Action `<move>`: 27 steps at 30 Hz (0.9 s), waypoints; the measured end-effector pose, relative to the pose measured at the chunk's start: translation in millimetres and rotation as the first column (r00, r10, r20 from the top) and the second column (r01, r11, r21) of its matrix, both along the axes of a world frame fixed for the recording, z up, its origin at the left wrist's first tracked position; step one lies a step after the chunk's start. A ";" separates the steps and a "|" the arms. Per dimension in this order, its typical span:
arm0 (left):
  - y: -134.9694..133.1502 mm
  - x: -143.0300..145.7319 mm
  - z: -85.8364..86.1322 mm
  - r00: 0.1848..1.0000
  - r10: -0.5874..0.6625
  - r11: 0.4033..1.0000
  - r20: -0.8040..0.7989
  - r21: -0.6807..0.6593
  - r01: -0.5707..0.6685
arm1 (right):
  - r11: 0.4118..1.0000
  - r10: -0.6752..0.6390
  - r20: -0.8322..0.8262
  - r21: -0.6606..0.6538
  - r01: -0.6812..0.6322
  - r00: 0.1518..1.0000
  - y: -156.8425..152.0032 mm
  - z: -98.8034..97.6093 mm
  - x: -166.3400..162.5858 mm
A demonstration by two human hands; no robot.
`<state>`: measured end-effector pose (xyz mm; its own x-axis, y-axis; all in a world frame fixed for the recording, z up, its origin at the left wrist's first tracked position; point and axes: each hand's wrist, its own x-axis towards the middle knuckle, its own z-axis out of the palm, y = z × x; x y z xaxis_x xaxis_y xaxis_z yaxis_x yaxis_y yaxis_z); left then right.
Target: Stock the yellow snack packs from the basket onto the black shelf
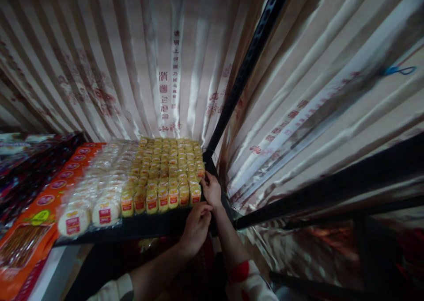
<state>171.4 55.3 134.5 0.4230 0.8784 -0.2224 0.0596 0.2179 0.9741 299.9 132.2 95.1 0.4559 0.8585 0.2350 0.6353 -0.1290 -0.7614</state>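
Both hands are meeting at the shelf's (142,228) near right corner, left hand (196,228) fingers curling closed and right hand (211,189) fingers resting half-open against the yellow packets (165,168), seemingly to square the row.

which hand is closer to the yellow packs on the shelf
Right. The right hand is up against the nearest corner of the yellow packs. The left hand sits lower, at the shelf's front edge, just below them.
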 end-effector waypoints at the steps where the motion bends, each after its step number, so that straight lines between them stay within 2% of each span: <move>1: -0.1 -0.5 -2.8 1.000 -0.003 1.000 -0.019 0.010 0.003 | 1.000 0.005 0.031 -0.005 -0.005 0.999 -0.5 -0.1 -1.0; 9: -6.9 -2.4 -19.6 0.987 0.010 0.999 -0.162 0.039 -0.004 | 0.999 -0.039 0.059 -0.033 0.040 0.998 3.3 -2.4 -5.0; 18: -13.3 -15.0 -27.9 0.978 0.025 0.990 -0.207 0.140 0.005 | 0.999 -0.031 -0.118 0.025 0.035 0.992 4.9 -0.7 -8.8; 22: -21.5 -19.9 -27.4 0.980 0.051 0.988 -0.191 0.153 -0.021 | 0.999 -0.028 -0.164 0.015 0.031 0.986 2.3 1.3 -8.2; 27: -38.2 -40.9 -20.6 0.966 0.074 0.989 -0.249 0.145 -0.039 | 0.997 -0.080 -0.096 0.012 0.081 0.992 -2.9 -0.4 -6.5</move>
<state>130.5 17.1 113.9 0.3173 0.9289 -0.1910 0.2997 0.0928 0.9495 293.4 129.3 94.7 0.5442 0.8147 0.2003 0.5476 -0.1641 -0.8205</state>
